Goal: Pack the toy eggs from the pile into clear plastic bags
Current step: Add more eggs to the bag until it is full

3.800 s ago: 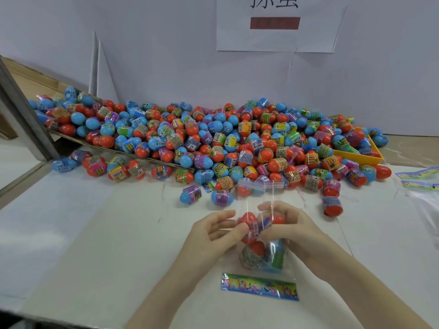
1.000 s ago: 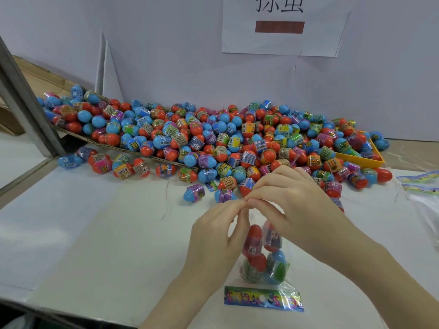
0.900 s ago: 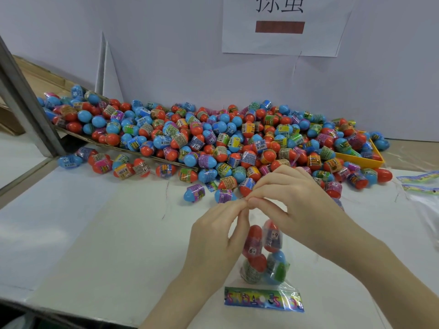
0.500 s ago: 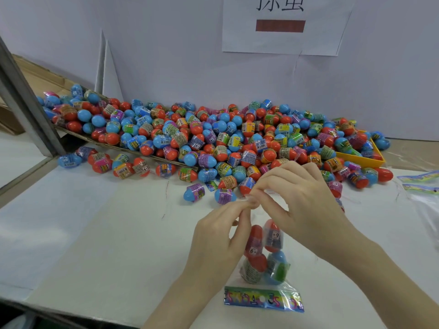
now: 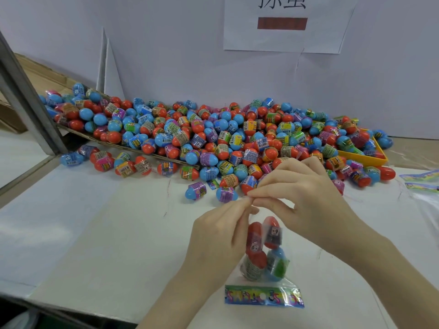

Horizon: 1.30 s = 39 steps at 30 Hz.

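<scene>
The room is bright, with soft, even light. The white table [image 5: 99, 224] shows only faint gray shadows under the hands and the toy eggs [image 5: 213, 138]. Small shiny spots sit on the egg wrappers. The metal post [image 5: 26, 103] at the left edge leans and looks bent. The whole picture is a little fuzzy.

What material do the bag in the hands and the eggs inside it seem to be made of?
The bag looks like thin, clear, glossy plastic film: the eggs show through it and its creases catch light. Its printed header strip may be card or printed film; I cannot tell. The eggs in the bag look like smooth, hard plastic, each with a shiny printed wrap band. Both hands, left and right, pinch the bag's top.
</scene>
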Available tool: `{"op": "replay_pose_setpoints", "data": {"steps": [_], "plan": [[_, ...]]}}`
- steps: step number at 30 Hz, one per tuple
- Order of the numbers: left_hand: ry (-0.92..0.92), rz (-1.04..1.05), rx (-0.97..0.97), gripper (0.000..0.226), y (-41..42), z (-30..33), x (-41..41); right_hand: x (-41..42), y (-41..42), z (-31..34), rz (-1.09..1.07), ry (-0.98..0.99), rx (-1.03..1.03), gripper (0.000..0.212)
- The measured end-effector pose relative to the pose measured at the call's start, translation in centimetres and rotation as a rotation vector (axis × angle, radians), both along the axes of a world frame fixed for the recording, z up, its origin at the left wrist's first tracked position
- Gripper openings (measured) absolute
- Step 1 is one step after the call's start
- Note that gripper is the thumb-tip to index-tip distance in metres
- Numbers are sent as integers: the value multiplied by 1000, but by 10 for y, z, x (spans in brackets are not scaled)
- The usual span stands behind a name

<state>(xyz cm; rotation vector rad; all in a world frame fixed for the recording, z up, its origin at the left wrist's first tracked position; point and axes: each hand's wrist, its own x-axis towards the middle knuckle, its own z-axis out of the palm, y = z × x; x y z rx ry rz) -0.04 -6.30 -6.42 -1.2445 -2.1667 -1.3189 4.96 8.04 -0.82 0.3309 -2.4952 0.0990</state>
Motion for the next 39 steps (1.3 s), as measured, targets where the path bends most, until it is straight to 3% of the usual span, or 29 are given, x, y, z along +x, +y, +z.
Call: {"op": "replay_pose_setpoints", "data": {"steps": [7,12,16,26,31,39], "plan": [[46,45,-34,29,0,-2,-2,1,-1,12,23,-93,228,31],[73,69,-28,26,0,-2,-3,5,-7,5,-26,48,624,33],[68,84,-16,24,1,-4,-3,1,-7,3,17,196,706,28],[50,67,-11,29,1,-4,-2,-1,-2,-5,-2,294,613,25],[52,82,0,18,1,-4,-1,-5,-1,-9,-21,305,399,27],[-16,48,49,27,2,-4,0,-10,-2,-12,-52,297,114,23]]}}
